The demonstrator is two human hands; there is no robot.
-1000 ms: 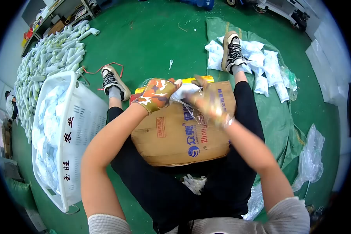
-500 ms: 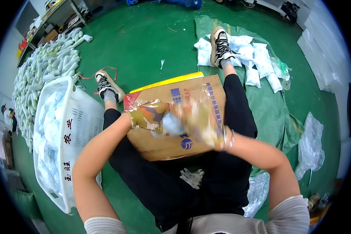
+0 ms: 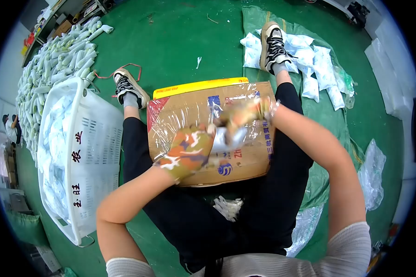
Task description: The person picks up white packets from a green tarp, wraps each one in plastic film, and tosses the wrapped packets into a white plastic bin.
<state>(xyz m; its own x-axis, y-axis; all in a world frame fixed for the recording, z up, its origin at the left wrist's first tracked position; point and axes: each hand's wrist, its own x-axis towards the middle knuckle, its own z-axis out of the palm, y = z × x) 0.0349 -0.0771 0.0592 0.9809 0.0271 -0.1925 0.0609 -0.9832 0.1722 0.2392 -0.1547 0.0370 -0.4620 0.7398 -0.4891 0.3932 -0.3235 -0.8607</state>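
Both hands wear camouflage-patterned gloves and work above a taped cardboard box between my legs. My left hand is closed, thumb up, around the left side of a small whitish-blue plastic packet. Just beyond the packet, at its upper right, is my right hand, its fingers smeared by motion. Whether it touches the packet I cannot make out. A white basket full of pale plastic packets stands to my left.
Beyond the basket lies a heap of pale, wrapped long vegetables. Several filled packets rest on a green sheet by my right foot. Clear plastic lies at right, small pale strips between my legs. Another person is far left.
My left hand has turned more upright and moved slightly down. My right hand has risen, showing more of the box's print. The view has shifted a little.
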